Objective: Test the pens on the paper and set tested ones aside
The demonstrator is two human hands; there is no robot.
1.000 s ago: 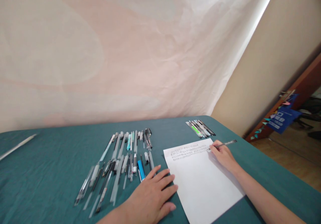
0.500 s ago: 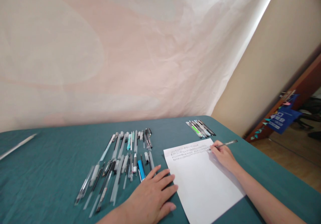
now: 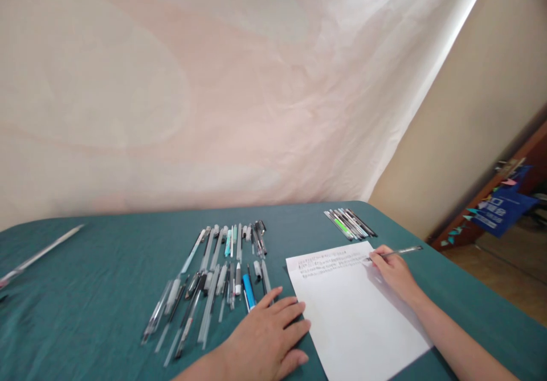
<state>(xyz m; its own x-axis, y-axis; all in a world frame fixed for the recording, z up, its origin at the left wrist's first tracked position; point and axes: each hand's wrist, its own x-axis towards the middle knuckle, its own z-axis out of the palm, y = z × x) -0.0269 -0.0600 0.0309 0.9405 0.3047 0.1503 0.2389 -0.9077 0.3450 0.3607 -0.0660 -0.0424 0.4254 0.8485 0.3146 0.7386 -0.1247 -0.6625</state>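
Right grip (image 3: 395, 271) around pen (image 3: 400, 251) (tip on paper (image 3: 354, 324))

Left grip (image 3: 267, 335) flat, palm down, fingers loosely spread, right grip (image 3: 395, 270) pinched closed, well to the right of it and farther forward, forearm extended

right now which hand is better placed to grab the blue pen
Left, likely: the left hand lies flat beside the blue pen; the right hand grips a clear pen on the paper.
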